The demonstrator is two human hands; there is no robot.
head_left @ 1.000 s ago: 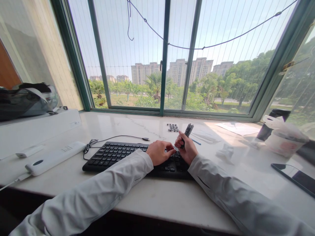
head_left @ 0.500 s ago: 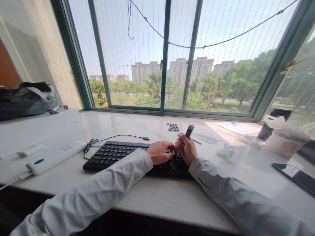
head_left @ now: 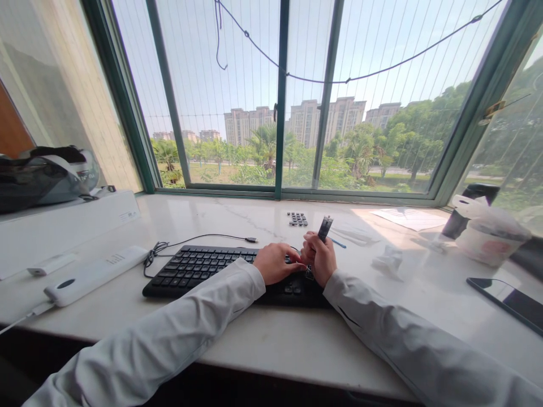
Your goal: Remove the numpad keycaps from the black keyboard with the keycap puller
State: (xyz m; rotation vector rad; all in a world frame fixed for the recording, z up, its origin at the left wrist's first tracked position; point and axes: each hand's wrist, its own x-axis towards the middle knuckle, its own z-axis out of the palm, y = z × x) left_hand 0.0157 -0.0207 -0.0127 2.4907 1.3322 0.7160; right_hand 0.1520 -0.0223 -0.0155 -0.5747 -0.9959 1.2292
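Observation:
A black keyboard (head_left: 203,265) lies on the white counter beneath my hands. Wrapped around the dark handle of a keycap puller (head_left: 324,228), my right hand (head_left: 323,257) is closed over the keyboard's right part. The handle's top sticks up from the fist, and thin wires show below it near the keys. My left hand (head_left: 278,263) rests on the keyboard beside it, thumb and fingertips drawn together close to the wires. What those fingertips hold, if anything, is hidden. Beyond the keyboard, several loose black keycaps (head_left: 297,219) lie in rows.
A coiled USB cable (head_left: 159,249) lies behind the keyboard. To the left are a white power bank (head_left: 95,275) and a white box (head_left: 106,212). On the right are a blue pen-like stick (head_left: 339,243), crumpled plastic (head_left: 388,260), a phone (head_left: 509,302) and a bagged tub (head_left: 490,240).
My left fingertips have shifted slightly right, closer to the right hand. The puller's handle leans a little differently, and the view has moved slightly.

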